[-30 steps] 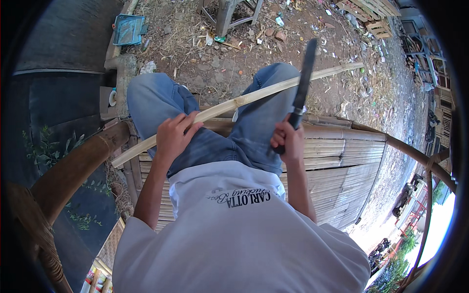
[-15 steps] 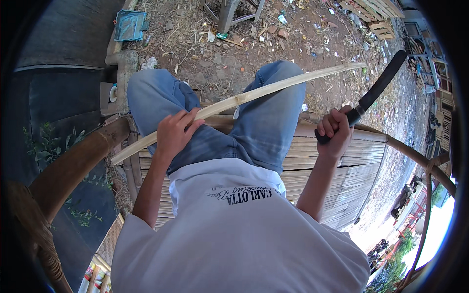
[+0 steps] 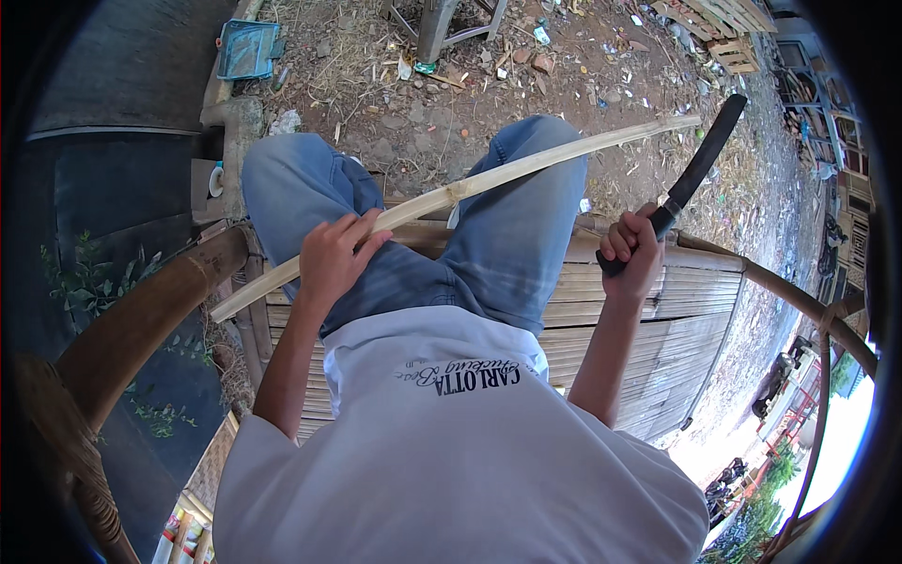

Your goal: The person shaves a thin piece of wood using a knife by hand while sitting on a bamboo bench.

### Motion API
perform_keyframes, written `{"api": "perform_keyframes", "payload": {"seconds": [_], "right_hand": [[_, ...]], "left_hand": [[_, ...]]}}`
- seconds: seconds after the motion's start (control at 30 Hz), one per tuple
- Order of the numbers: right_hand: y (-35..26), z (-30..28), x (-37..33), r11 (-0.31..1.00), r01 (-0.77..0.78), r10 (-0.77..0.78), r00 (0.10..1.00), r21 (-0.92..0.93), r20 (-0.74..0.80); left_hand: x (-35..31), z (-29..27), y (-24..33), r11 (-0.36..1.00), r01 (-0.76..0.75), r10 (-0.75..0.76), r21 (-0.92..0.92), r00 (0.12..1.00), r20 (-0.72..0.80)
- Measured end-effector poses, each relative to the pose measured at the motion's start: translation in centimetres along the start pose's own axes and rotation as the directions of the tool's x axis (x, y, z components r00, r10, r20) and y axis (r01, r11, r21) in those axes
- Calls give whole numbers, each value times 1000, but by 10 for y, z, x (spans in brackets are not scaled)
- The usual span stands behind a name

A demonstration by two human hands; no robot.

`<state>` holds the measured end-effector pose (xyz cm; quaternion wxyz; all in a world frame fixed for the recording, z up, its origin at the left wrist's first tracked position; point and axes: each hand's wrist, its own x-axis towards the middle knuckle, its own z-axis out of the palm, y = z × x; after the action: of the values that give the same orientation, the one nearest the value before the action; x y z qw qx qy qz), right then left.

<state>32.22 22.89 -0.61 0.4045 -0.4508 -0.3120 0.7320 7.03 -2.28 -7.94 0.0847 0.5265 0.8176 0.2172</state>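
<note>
A long, pale bamboo strip (image 3: 507, 173) lies slantwise across my thighs, its far end out to the right beyond my knee. My left hand (image 3: 336, 254) is closed around it near its lower left end. In my right hand (image 3: 631, 246) is a machete (image 3: 703, 164), gripped by its dark handle. The dark blade points up and away to the right, its tip close to the strip's far end but seemingly apart from it. A knot shows near the strip's middle.
I sit on a slatted bamboo bench (image 3: 686, 310) with curved bamboo rails (image 3: 155, 310). Ahead, a wooden stool (image 3: 437, 33) stands on littered dirt. A blue plastic basket (image 3: 248, 52) lies at the far left, wooden pallets (image 3: 731, 42) at the far right.
The machete and my right hand have shifted slightly left, bringing the blade closer to the strip's far end. My left hand and the strip have hardly moved.
</note>
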Motion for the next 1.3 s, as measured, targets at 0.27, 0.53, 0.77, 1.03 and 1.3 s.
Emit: {"api": "perform_keyframes", "payload": {"seconds": [0.27,0.53,0.77,1.03,1.3], "right_hand": [[70,14,-46,749,-566,630,769,-345,108],[76,13,-35,886,-342,388,917,-312,96],[44,15,-33,805,-495,549,831,-327,92],[110,19,-54,721,-409,547,831,-559,98],[21,2,-13,973,-227,230,966,-42,113]], "left_hand": [[0,-1,3,999,-24,24,24,1000,-12],[3,4,4,999,-20,21,36,1000,-14],[0,2,2,1000,-5,5,17,1000,4],[5,4,2,1000,-10,10,-5,1000,13],[-1,6,1,1000,0,0,4,1000,15]]}}
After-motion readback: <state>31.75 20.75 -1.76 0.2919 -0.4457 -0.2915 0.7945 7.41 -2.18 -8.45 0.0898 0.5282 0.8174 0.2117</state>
